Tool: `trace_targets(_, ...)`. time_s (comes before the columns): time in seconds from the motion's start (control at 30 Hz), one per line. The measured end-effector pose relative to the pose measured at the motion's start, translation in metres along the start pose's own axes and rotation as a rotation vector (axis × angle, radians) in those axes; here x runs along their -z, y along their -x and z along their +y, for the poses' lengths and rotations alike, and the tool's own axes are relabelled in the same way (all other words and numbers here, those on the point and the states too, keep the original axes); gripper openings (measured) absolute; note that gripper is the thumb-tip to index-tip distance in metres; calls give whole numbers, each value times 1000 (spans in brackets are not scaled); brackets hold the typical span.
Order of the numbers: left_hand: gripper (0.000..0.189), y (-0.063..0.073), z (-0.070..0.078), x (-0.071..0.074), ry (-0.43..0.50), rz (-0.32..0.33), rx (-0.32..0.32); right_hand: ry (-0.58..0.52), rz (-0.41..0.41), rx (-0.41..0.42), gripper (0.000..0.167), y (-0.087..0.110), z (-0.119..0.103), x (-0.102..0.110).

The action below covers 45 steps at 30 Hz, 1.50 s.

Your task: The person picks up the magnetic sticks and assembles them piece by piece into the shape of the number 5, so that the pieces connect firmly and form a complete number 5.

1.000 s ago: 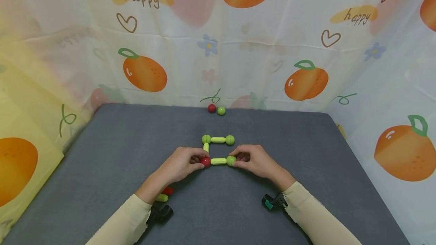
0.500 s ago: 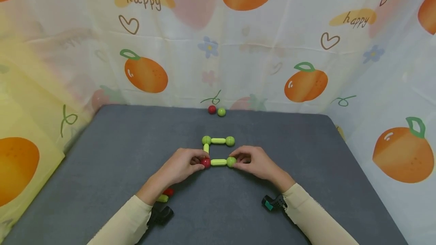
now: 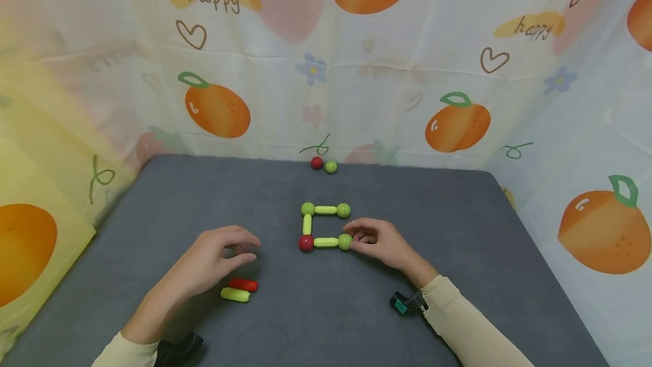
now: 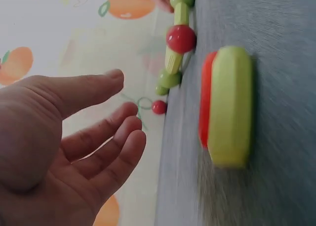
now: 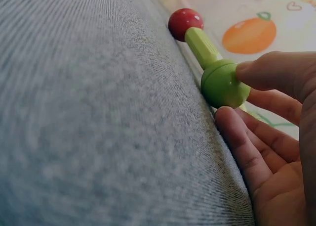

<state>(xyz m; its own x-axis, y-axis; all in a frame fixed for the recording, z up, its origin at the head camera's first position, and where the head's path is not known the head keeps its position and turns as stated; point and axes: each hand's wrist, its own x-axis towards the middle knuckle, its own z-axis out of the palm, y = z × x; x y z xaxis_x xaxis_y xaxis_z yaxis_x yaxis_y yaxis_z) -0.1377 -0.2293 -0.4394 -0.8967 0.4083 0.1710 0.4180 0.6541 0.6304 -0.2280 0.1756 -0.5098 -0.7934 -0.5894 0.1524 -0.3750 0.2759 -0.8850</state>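
Note:
A three-sided frame of yellow-green rods and balls lies on the grey table, its open side facing right in the head view. Its near left corner is a red ball; the other corner and both ends are green balls. My right hand pinches the near right green ball between thumb and fingers. Away from the frame, my left hand hovers with fingers apart, holding nothing. Close below it, a red rod and a yellow-green rod lie side by side.
At the table's far edge sit a loose red ball and a loose green ball. Behind the grey table hangs a white curtain printed with oranges.
My left hand has let go of the red ball and moved left and toward me, near the two loose rods, which now show fully. My right hand stays on the green ball.

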Motion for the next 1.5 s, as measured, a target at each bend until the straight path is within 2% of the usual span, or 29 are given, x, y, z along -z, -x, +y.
trace_targets(0.13,27,29,-1,2,5,19,-22,-23,13,12,32,0,0,-1)
trace_targets(0.23,29,46,-2,-4,22,-5,-18,-38,11,18,30,1,-1,-2)
trace_targets(0.4,31,63,-7,-11,-6,-44,57,-32,9,37,29,1,0,-2)
trace_targets(0.47,33,65,-9,-12,-25,-39,67,-21,14,46,28,1,1,-2)
trace_targets(0.6,39,69,-12,-13,-23,-40,25,-9,15,43,28,0,2,-1)
trace_targets(0.7,42,73,-12,-17,21,-58,-3,-8,12,32,28,0,2,-2)
trace_targets(0.93,49,74,-8,-30,120,-113,-10,6,12,28,27,0,0,-1)
trace_targets(1.13,58,72,-1,-39,145,-131,-36,15,13,28,27,0,1,-1)
trace_targets(1.27,60,71,4,-42,142,-157,-7,5,11,32,27,0,1,-1)
trace_targets(1.5,58,66,9,-42,147,-251,90,13,16,24,26,0,1,0)
